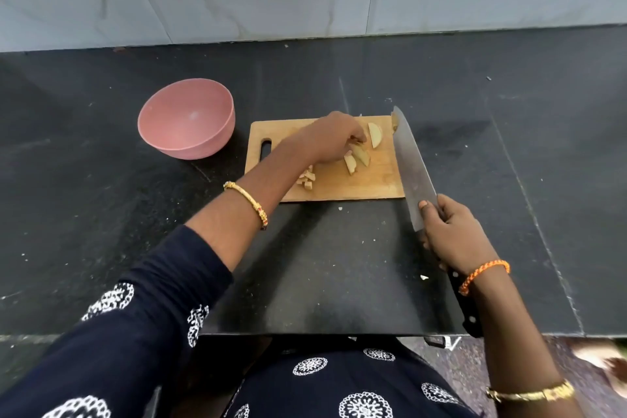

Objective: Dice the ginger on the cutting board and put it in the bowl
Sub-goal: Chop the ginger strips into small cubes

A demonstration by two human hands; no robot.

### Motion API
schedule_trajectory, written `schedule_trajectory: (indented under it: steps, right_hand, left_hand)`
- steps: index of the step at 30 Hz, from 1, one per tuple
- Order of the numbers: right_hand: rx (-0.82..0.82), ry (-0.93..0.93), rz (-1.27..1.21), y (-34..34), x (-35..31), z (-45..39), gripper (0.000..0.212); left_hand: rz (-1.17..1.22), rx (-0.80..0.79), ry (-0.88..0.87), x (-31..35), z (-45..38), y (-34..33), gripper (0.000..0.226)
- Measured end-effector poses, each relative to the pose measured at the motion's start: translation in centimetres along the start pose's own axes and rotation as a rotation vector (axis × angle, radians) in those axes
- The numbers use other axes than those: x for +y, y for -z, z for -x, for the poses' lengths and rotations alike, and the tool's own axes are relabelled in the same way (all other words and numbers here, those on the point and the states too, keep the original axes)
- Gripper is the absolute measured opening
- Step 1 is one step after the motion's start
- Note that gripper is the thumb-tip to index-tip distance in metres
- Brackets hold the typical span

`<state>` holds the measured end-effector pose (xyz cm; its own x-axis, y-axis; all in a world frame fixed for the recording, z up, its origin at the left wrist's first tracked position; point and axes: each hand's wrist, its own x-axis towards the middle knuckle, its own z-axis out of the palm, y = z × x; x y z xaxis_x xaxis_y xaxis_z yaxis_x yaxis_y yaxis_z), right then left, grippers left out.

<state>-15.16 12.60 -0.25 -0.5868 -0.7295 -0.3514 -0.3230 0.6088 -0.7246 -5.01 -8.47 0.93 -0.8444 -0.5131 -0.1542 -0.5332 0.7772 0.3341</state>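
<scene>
The left hand (pixel 330 139) has its fingertips pinched down on a ginger slice (pixel 360 153) near the middle of the cutting board (pixel 373 180), apparently lining it up. The right hand (pixel 454 234) is wrapped around the knife (pixel 412 166), thumb on the blade, which hangs tilted over the board's right edge. More slices lie just beside the fingers; a small heap of diced pieces (pixel 307 176) sits near the wrist. The bowl (pixel 186 119) stands left of the board, nothing visible in it. Ginger is likely firm, fibrous, light and damp, so slices may skid; best pinned flat, fingertips curled back.
</scene>
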Motion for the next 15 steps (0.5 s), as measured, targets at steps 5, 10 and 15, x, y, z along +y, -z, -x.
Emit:
schedule_trajectory:
  steps: [5, 10, 15]
  right_hand:
    - [-0.039, -0.015, -0.014, -0.1, -0.2, -0.2, 0.029]
    - [-0.049, -0.017, 0.019, -0.7, 0.4, -0.1, 0.033]
    - [-0.020, 0.015, 0.012, -2.1, 0.7, 0.3, 0.033]
  left_hand:
    - [-0.156, -0.097, -0.038, 0.9, -1.4, 0.6, 0.032]
    - [-0.117, 0.078, 0.039, 1.0, -0.5, -0.7, 0.021]
    - [-0.046, 0.256, 0.239, 1.6, 0.4, -2.8, 0.012]
